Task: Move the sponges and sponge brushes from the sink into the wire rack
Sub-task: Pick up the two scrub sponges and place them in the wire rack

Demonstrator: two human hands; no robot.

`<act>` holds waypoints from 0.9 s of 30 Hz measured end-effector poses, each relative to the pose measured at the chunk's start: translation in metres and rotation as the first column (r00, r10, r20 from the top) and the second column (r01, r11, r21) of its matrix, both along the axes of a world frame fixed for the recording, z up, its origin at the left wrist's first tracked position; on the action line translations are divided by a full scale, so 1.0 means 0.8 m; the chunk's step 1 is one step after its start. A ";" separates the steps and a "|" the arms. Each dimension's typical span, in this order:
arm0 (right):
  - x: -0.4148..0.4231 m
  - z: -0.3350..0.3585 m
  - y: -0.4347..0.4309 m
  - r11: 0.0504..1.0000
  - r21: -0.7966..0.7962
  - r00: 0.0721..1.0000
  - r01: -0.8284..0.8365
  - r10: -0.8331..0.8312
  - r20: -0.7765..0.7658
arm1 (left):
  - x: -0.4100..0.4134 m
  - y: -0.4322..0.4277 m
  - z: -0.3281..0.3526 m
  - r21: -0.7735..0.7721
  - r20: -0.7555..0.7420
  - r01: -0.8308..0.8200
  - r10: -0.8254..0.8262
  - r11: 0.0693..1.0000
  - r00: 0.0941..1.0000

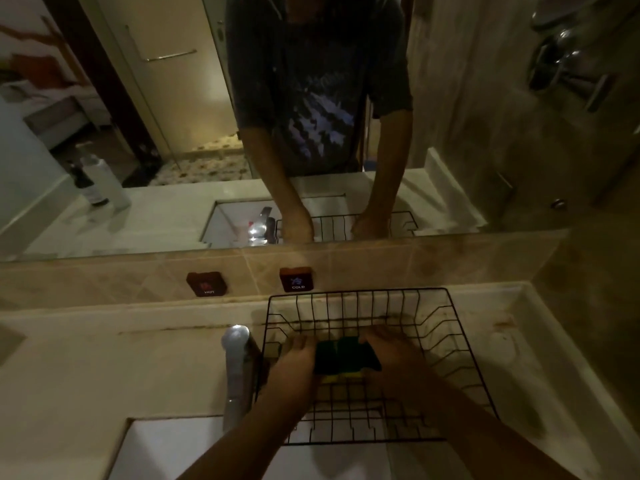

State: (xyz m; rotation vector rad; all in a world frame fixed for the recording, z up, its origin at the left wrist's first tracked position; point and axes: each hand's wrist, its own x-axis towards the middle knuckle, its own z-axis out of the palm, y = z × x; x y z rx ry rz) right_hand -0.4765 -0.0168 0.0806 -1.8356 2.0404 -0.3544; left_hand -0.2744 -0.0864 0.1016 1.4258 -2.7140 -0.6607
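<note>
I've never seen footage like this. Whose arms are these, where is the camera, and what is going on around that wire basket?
No machine here: a person wears a camera on the head, looking down at their own arms. The left hand and right hand together hold dark green sponges with a yellow edge, inside the black wire rack on the counter. The tap stands left of the rack, above the white sink. Behind, a mirror reflects the person, above red HOT and COLD buttons.
</note>
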 end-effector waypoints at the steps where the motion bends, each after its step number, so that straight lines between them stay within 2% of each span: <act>1: -0.003 -0.003 -0.007 1.000 0.020 1.000 -0.016 0.016 -0.018 | -0.005 0.001 -0.004 -0.010 0.030 -0.020 0.020 1.000 0.999; 6: -0.020 -0.016 -0.027 0.999 0.002 0.997 -0.054 0.054 -0.055 | -0.019 -0.006 -0.013 -0.058 0.178 -0.012 0.023 0.998 0.984; 12: -0.030 -0.014 -0.044 0.999 0.005 0.998 -0.043 0.043 -0.039 | -0.033 -0.016 -0.012 -0.149 0.265 0.046 -0.005 0.988 0.964; 18: -0.038 -0.013 -0.040 0.996 -0.090 1.000 0.002 -0.003 -0.010 | -0.038 -0.038 -0.018 -0.215 0.224 0.080 -0.031 0.973 0.974; 22: -0.047 -0.020 -0.033 0.974 -0.226 0.996 -0.015 -0.007 -0.093 | -0.041 -0.047 -0.025 -0.284 0.216 0.144 -0.083 0.948 0.973; 27: -0.048 -0.024 -0.029 0.965 -0.261 0.995 -0.019 -0.006 -0.097 | -0.041 -0.055 -0.035 -0.296 0.199 0.170 -0.113 0.940 0.974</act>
